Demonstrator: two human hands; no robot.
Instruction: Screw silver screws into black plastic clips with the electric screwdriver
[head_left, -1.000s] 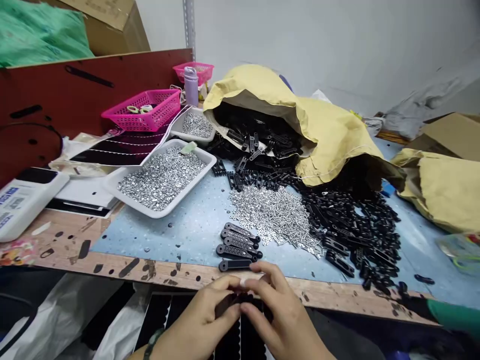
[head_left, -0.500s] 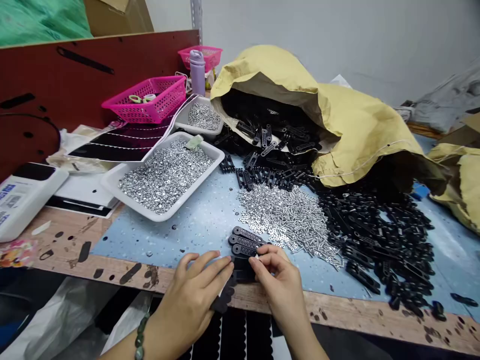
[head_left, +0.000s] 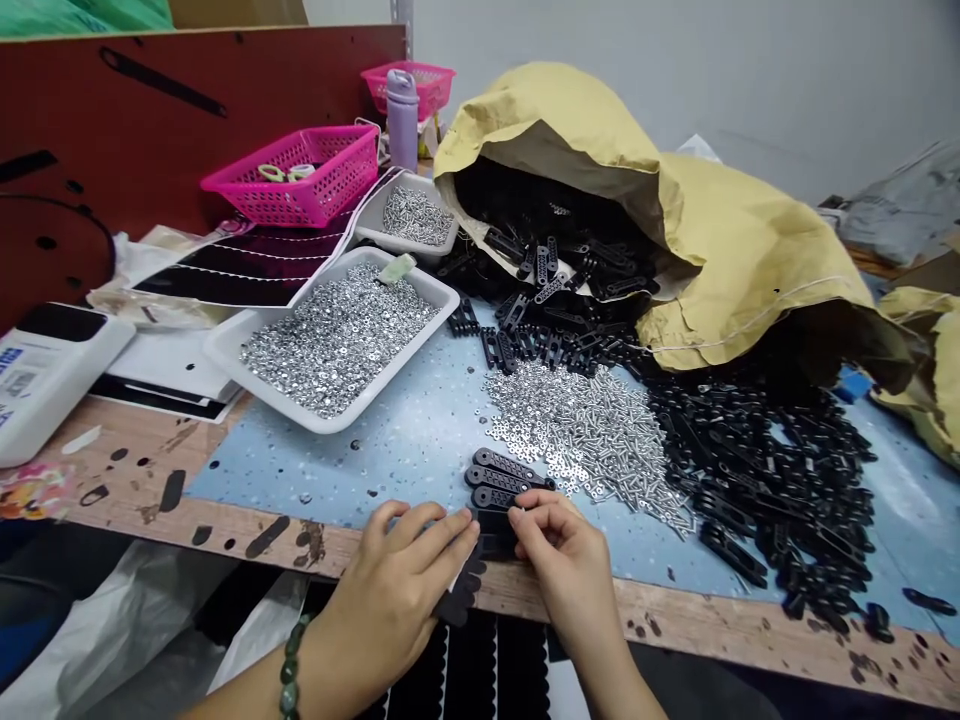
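My left hand is at the table's front edge, its fingers laid over a black scalloped-edged strip that it holds; its thumb is hidden. Beside it, my right hand has thumb and forefinger pinched together at the near end of several black perforated plastic pieces laid side by side. Whatever is in that pinch is too small to make out. Beyond the hands lies a heap of small silver screws and nuts.
A white tray of silver nuts stands left, with a smaller screw tray behind. Black plastic parts are heaped right, below yellow sacks. At the back are a pink basket and a purple bottle.
The whole view has shifted slightly, so the table things sit a little higher and further right. Both hands stay in nearly the same place by the black pieces.
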